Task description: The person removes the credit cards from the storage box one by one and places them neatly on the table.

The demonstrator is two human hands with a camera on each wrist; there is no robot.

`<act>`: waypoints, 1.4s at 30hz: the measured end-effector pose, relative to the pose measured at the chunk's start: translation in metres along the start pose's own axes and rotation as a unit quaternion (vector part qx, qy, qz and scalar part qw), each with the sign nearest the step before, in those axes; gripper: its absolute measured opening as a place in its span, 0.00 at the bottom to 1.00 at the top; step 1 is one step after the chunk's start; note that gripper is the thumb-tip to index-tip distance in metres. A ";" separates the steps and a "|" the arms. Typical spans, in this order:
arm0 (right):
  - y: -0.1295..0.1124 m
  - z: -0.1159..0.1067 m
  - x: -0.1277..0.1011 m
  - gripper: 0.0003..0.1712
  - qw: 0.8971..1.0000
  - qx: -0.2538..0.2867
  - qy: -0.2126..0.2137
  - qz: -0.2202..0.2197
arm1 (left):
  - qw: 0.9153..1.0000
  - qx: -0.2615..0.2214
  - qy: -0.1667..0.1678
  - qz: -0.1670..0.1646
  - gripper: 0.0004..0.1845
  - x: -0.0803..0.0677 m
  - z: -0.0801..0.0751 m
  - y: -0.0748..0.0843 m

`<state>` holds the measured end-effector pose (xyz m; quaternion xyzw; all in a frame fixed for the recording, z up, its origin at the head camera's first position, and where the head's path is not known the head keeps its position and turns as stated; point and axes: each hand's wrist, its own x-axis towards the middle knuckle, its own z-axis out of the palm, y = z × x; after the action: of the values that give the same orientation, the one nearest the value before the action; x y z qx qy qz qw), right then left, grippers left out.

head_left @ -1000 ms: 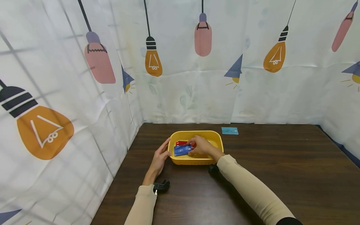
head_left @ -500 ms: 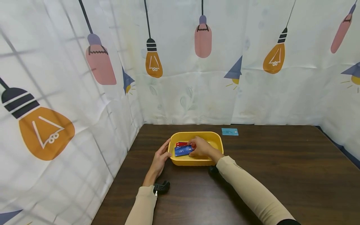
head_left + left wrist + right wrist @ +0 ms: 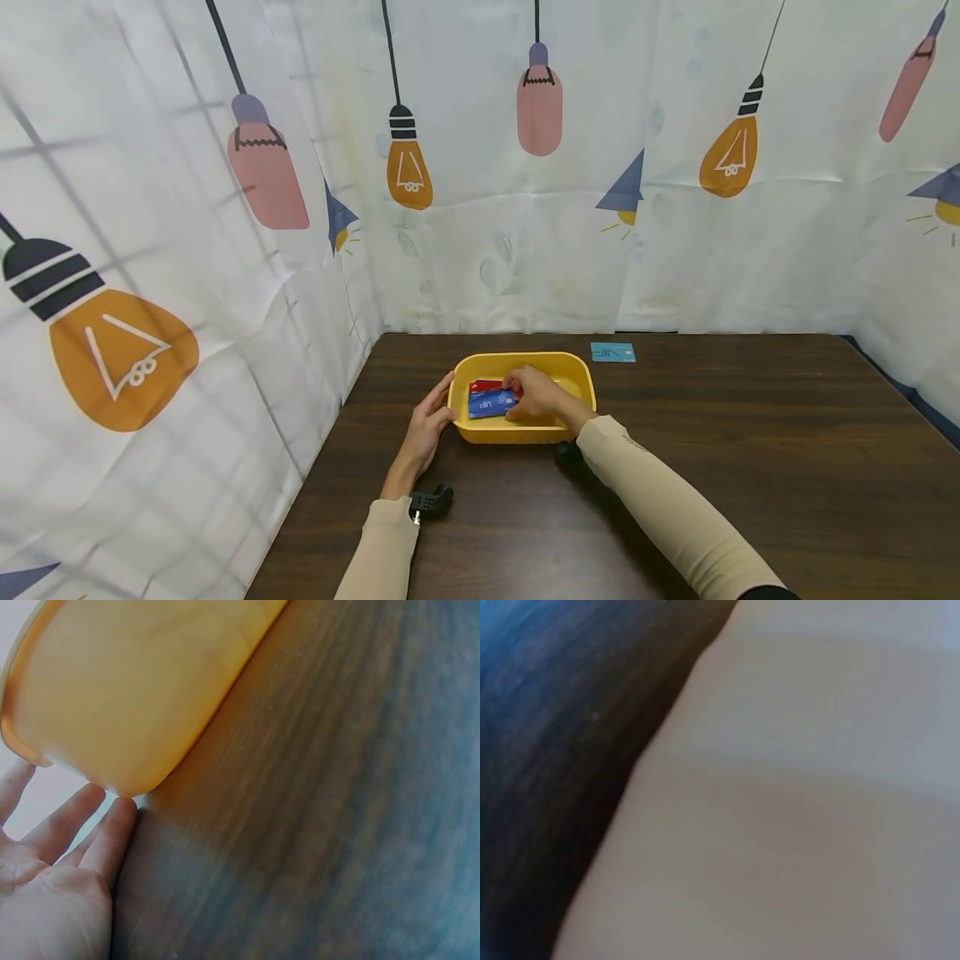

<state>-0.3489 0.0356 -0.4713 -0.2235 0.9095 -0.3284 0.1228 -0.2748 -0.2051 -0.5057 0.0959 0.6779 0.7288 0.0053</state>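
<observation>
Three viewpoints: head, left wrist, right wrist.
Head view looks forward and down from afar, yellow tray point(image 3: 577, 372) at centre; left wrist sits close beside the same yellow tray point(image 3: 135, 690), upper left; right wrist pressed near, blurred.

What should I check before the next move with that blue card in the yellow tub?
1. Right hand on the blue card: ok, fingers hold its right end inside the yellow tub.
2. Left hand steadying the tub: ok, straight fingers rest against its left wall.
3. Red card free of the blue one: not ok, the blue card overlaps it.
4. Tub flat on the table: ok.
5. Grip firmness: cannot tell, the right wrist view is blurred.
6. Light blue card out of the way: ok, behind the tub.
</observation>
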 end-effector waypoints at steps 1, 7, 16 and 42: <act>0.000 0.000 0.000 0.26 1.000 0.000 0.000 0.000 | 1.000 -0.001 0.000 0.001 0.38 0.000 0.000 0.000; -0.001 0.000 -0.002 0.27 1.000 -0.003 0.002 -0.008 | 1.000 -0.004 0.000 0.003 0.38 0.000 0.000 0.000; -0.005 -0.002 -0.002 0.29 1.000 0.019 0.013 -0.008 | 1.000 -0.002 0.004 0.001 0.38 0.000 -0.001 0.000; -0.006 -0.011 -0.004 0.33 0.992 0.108 0.056 -0.021 | 1.000 0.002 0.000 0.008 0.37 -0.001 0.000 0.000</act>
<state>-0.3475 0.0390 -0.4585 -0.2090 0.8691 -0.4397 0.0879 -0.2743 -0.2057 -0.5059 0.1014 0.6787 0.7274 -0.0006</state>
